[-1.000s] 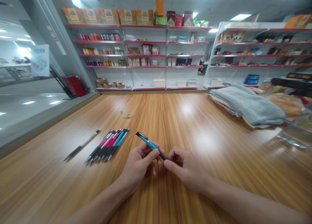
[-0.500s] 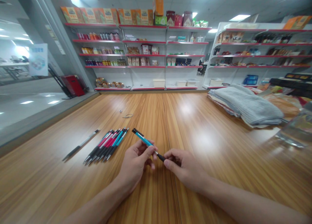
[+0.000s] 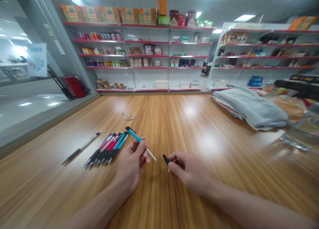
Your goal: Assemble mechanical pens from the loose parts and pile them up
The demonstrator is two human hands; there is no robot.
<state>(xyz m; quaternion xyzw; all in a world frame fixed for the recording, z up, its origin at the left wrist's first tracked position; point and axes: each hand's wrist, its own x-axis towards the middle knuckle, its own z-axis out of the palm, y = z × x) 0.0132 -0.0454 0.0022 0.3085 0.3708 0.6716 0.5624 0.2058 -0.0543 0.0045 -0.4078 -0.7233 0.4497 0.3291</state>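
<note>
Between thumb and fingers, my left hand (image 3: 133, 159) grips a blue pen barrel (image 3: 135, 135) with a black clip end pointing up and left. A thin white refill (image 3: 151, 154) sticks out of the barrel's lower end. My right hand (image 3: 184, 166) is closed on a black pen grip section (image 3: 165, 159), apart from the refill tip by a small gap. Left of my left hand, a row of several pens (image 3: 107, 151) in blue, red and black lies on the table. One silver and black pen (image 3: 81, 149) rests separately farther left.
A small ring-like strip (image 3: 130, 118) and a tiny metal piece (image 3: 122, 113) lie farther back on the wooden table (image 3: 211, 195). Folded striped cloth (image 3: 254, 106) sits at the right, with a clear container (image 3: 302, 131) beside it. Stocked shelves (image 3: 147, 56) stand behind.
The black grip section has come off the blue barrel, exposing the white refill. My left hand has moved left with the barrel; my right hand has stayed nearly in place.
</note>
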